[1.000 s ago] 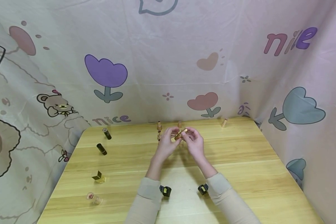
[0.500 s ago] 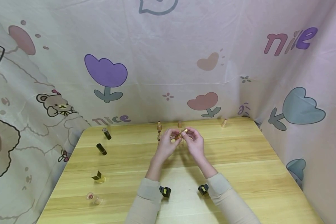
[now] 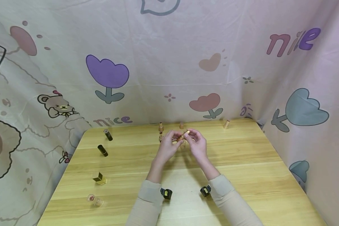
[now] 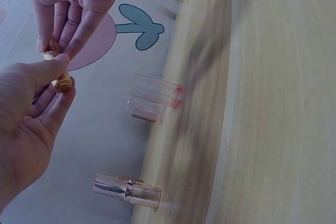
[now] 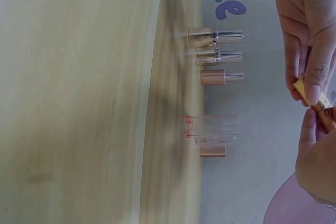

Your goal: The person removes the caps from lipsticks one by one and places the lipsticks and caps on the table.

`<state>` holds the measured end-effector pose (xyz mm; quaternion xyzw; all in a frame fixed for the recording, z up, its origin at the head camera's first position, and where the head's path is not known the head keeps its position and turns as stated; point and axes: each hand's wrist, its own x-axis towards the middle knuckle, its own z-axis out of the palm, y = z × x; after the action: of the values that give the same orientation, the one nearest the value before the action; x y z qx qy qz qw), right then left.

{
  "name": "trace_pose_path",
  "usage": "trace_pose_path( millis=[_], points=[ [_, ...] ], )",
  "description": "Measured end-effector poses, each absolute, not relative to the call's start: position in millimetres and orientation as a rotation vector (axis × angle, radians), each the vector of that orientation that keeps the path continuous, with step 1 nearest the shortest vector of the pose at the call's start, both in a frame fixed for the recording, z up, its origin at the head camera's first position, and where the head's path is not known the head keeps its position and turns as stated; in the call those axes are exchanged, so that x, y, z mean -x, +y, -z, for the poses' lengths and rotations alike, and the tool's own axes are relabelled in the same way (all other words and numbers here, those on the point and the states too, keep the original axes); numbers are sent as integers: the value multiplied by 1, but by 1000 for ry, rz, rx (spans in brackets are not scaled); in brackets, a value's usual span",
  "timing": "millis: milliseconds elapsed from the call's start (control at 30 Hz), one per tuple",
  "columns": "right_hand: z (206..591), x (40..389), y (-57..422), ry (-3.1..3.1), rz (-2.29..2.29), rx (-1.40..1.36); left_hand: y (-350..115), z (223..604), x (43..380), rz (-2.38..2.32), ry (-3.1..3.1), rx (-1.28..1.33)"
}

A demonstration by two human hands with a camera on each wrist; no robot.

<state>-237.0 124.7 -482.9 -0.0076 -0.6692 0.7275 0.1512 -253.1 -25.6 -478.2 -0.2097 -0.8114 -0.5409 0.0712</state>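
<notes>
Both hands meet above the far middle of the table on one small gold lipstick tube (image 3: 183, 135). The left hand (image 3: 168, 147) pinches its lower end between thumb and fingers; an engraved round end of the tube (image 4: 63, 84) faces the left wrist camera. At the other end, the right hand (image 3: 197, 145) grips with thumb and fingertips. The tube is tilted, and fingers cover part of it. Below the hands stands a clear cap (image 5: 212, 126), with a rose-gold piece (image 5: 212, 151) beside it. Lipstick bases (image 5: 215, 36) stand in a row left of these.
Along the table's left side are two black tubes (image 3: 102, 150), a gold square-topped tube (image 3: 99, 179) and a clear tube (image 3: 94, 200). Another lipstick (image 3: 227, 124) stands at the far right. A printed curtain (image 3: 158, 78) hangs right behind the table's back edge.
The gold lipstick tube has turned slightly between the fingers. Both hands stay in nearly the same place, and the things on the table have not moved.
</notes>
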Motion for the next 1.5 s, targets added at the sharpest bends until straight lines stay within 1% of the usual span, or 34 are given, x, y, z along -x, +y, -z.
trace_pose_path(
  millis=[1133, 1367, 1500],
  points=[
    [481, 233, 124, -1883, -2117, 65, -32, 469, 248, 1670, -2526, 621],
    [482, 232, 123, -1889, -2105, 73, -34, 471, 248, 1655, -2516, 643],
    [479, 236, 130, -1856, -2121, 117, -39, 475, 247, 1645, -2528, 632]
  ],
)
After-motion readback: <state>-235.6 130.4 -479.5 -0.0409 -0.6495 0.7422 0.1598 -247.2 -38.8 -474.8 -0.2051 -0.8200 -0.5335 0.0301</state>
